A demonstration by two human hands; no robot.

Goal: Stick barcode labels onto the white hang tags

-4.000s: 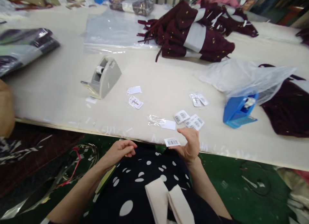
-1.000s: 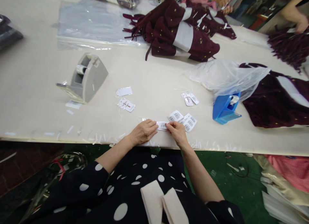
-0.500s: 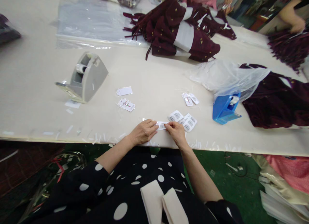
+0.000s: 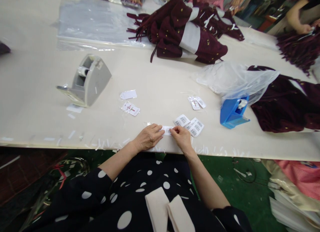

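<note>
Near the table's front edge, my left hand (image 4: 149, 137) lies with its fingers together on the left end of a white barcode tag (image 4: 166, 130). My right hand (image 4: 183, 137) pinches the other end of this tag between thumb and forefinger. Its fingertips partly cover the print, so I cannot tell whether a separate sticker is in them. Just beyond the right hand are several barcode label sheets (image 4: 196, 126), overlapping. Farther off lie a printed hang tag (image 4: 131, 108), a blank white tag (image 4: 128, 94) and a small group of strung tags (image 4: 194, 103).
A grey tape dispenser (image 4: 96, 82) stands at left, a blue one (image 4: 231, 114) at right beside a clear plastic bag (image 4: 225, 79). Maroon fringed garments (image 4: 170, 35) with paper bands lie behind. Clear plastic sheets (image 4: 85, 22) are at back left. Other people's hands (image 4: 303, 28) work at the far side.
My hands stay almost still on the tag. Another person's hand has appeared at the top on a wrapped bundle, and the dark item at far left has shifted left, mostly out of view.
</note>
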